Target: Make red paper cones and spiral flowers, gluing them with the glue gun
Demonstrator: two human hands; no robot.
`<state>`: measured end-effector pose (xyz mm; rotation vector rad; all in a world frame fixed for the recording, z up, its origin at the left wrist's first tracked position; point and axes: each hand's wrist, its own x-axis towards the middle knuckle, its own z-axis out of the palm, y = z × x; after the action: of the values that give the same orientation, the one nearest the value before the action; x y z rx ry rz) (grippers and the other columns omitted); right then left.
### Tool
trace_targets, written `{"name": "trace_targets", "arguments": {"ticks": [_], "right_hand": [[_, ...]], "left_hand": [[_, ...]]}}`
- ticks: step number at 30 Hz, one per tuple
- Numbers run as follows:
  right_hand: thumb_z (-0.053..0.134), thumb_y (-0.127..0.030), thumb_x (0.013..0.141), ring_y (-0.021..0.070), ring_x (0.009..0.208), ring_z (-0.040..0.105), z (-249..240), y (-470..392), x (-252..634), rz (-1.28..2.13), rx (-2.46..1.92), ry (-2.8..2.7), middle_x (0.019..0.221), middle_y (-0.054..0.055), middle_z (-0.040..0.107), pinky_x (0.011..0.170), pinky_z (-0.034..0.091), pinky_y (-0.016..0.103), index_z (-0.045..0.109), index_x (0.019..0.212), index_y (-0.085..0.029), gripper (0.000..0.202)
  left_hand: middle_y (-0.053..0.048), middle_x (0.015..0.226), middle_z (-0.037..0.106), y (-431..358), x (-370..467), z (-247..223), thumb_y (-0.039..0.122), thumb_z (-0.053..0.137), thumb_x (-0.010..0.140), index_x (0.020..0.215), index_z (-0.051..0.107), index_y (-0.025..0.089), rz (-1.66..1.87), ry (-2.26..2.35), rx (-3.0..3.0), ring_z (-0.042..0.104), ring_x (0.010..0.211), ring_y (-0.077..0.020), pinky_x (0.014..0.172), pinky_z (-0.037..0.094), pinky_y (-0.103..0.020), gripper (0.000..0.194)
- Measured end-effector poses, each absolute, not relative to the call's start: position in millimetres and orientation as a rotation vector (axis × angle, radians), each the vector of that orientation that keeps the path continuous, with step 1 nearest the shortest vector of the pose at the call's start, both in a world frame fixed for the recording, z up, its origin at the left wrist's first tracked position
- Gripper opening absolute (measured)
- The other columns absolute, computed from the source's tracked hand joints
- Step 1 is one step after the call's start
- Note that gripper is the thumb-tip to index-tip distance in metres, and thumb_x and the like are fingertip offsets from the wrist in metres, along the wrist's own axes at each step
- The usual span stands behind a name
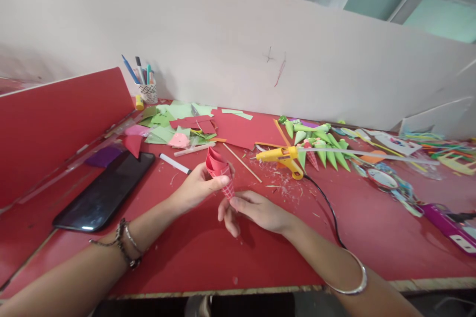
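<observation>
A red paper cone with a white grid pattern on its lower part points downward above the red table. My left hand grips the cone's side between thumb and fingers. At the pointed tip, my right hand pinches the paper with thumb and forefinger, its other fingers loosely bent. Beyond the right hand lies a yellow glue gun, with a clear glue stick sticking out of its back. A thin wooden stick rests just behind the cone, and a white marker lies left of it.
A black phone lies at the left, beside a red board. Paper scraps and a pen cup sit at the back. Green paper cones are piled behind the glue gun. A purple power strip is at the right.
</observation>
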<state>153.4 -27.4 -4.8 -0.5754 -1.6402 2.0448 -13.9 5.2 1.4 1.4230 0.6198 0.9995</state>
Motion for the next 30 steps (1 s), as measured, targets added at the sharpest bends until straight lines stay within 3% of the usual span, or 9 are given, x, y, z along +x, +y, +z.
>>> {"name": "trace_targets", "arguments": {"ticks": [6, 14, 22, 30], "right_hand": [[0.029, -0.038, 0.091, 0.0079, 0.049, 0.050, -6, -27, 154, 2.106, -0.473, -1.613, 0.054, -0.001, 0.053, 0.057, 0.040, 0.024, 0.055, 0.083, -0.011, 0.038], [0.038, -0.034, 0.089, 0.0071, 0.050, 0.049, -10, -24, 152, 1.810, -0.714, -1.621, 0.055, -0.004, 0.052, 0.056, 0.041, 0.022, 0.054, 0.096, -0.013, 0.027], [0.032, -0.035, 0.091, 0.0072, 0.048, 0.050, -14, -24, 151, 1.904, -0.659, -1.555, 0.056, -0.002, 0.054, 0.053, 0.041, 0.022, 0.053, 0.089, -0.013, 0.030], [0.032, -0.035, 0.091, 0.0072, 0.051, 0.050, -7, -25, 151, 1.720, -0.766, -1.758, 0.053, -0.004, 0.053, 0.063, 0.041, 0.024, 0.056, 0.086, -0.014, 0.032]], "left_hand": [[-0.003, 0.073, 0.060, 7, -15, -3, 0.050, 0.061, 0.067, 0.086, 0.060, 0.015, 0.974, 0.516, 1.318, 0.041, 0.049, -0.0056, 0.043, 0.032, -0.016, 0.040], [0.002, 0.061, 0.055, 5, -11, 6, 0.037, 0.063, 0.070, 0.073, 0.057, 0.015, 1.134, 0.650, 1.389, 0.043, 0.045, -0.0055, 0.041, 0.034, -0.017, 0.024], [0.001, 0.067, 0.056, 11, -13, -3, 0.043, 0.065, 0.067, 0.081, 0.059, 0.015, 1.199, 0.624, 1.276, 0.040, 0.048, -0.0052, 0.042, 0.034, -0.016, 0.032], [0.004, 0.056, 0.051, 13, -14, -5, 0.039, 0.065, 0.067, 0.065, 0.052, 0.016, 1.297, 0.719, 1.200, 0.040, 0.042, -0.0043, 0.042, 0.033, -0.017, 0.026]]}}
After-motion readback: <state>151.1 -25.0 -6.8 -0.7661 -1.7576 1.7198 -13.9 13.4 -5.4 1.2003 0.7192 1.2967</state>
